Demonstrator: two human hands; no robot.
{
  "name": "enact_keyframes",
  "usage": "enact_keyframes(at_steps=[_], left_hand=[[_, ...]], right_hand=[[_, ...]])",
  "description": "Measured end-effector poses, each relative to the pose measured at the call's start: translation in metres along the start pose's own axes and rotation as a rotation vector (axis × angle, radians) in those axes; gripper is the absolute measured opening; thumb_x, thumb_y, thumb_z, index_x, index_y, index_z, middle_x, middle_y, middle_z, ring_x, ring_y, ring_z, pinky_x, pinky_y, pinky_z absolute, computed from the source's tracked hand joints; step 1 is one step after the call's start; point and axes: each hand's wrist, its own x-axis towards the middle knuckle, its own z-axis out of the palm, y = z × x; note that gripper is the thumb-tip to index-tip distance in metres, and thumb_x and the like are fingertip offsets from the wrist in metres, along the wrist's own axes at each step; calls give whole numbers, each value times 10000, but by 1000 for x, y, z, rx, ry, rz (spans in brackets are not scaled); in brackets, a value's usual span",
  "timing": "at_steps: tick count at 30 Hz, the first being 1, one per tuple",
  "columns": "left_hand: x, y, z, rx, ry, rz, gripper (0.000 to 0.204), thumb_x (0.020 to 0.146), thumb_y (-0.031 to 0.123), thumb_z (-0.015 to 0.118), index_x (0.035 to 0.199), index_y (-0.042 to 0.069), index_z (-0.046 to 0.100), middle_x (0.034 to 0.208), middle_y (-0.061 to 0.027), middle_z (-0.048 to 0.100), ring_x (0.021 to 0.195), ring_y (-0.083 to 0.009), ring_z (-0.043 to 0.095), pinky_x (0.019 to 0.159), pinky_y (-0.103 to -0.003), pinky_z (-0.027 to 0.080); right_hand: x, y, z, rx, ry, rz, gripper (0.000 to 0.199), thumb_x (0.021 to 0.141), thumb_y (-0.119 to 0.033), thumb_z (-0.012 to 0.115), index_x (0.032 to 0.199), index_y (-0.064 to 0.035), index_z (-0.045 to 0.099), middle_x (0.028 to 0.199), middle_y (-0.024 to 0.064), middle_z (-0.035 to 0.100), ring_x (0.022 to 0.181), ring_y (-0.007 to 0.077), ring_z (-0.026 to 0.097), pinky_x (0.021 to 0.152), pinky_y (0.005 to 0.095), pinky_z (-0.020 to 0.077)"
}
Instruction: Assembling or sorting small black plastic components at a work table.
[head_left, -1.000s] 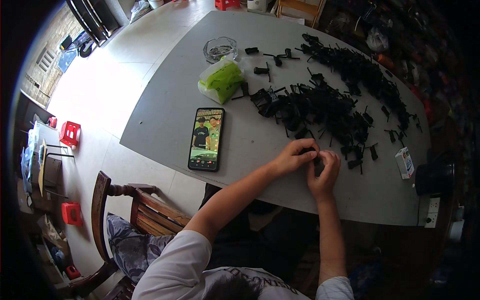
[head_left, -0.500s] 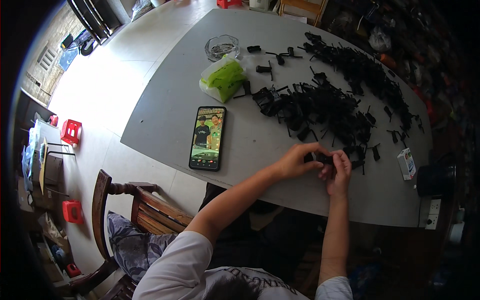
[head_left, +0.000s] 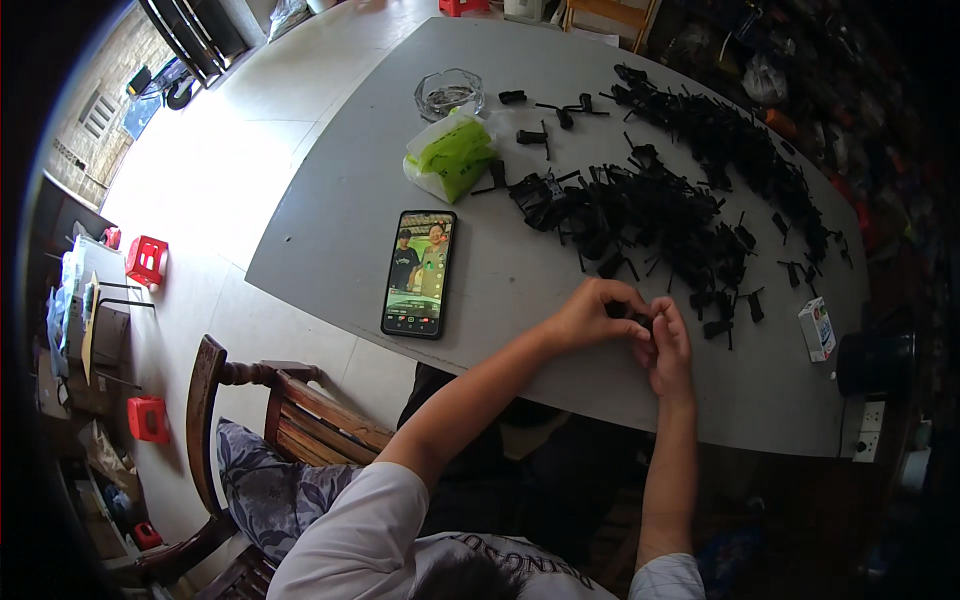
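Note:
My left hand [head_left: 597, 316] and my right hand [head_left: 671, 352] meet over the near part of the grey table [head_left: 540, 360]. Between their fingertips is a small black part [head_left: 640, 319], mostly covered by the fingers, so its exact shape is hidden. The fingers of both hands are curled in around it. Just beyond them lies a heap of black plastic parts [head_left: 640, 215] with thin stems sticking out. A longer pile of similar black parts [head_left: 740, 140] stretches along the far right.
A phone [head_left: 418, 275] with a lit screen lies left of my hands. Behind it are a green and white plastic bag [head_left: 450, 160] and a glass ashtray [head_left: 449, 95]. A small white box [head_left: 816, 330] and a black container [head_left: 874, 363] are at the right. A wooden chair [head_left: 310, 420] stands at left.
My hands have drawn closer together, and the black part between them shows less than before. The right fingers have shifted slightly left. The phone's picture differs a little.

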Motion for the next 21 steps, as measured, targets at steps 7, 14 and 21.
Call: enact_keyframes(at_steps=[7, 14, 21], left_hand=[[3, 4, -21, -107, -257, 42, 218, 656, 96, 781, 825, 7, 676, 695, -33, 610, 642, -93, 533, 615, -231, 430], [2, 8, -21, -187, -323, -38, 232, 634, 110, 797, 809, 14, 680, 668, -20, 562, 651, -100, 508, 618, -250, 415], [5, -3, -6, -422, -45, -142, 202, 762, 174, 720, 854, 10, 647, 744, 7, 572, 662, -92, 514, 608, -231, 413]], right_hand=[[-9, -10, -2, 161, -345, 306, 379, 901, -321, 547, 1086, 5, 490, 750, -6, 458, 536, 59, 389, 452, 184, 329], [-11, -5, 1, 0, -382, 216, 363, 910, -300, 532, 1070, 22, 487, 717, -3, 445, 539, 58, 380, 440, 189, 342], [0, 14, -8, -203, -68, -37, 300, 943, -305, 466, 931, -23, 565, 768, 29, 529, 596, 90, 488, 523, 223, 377]])
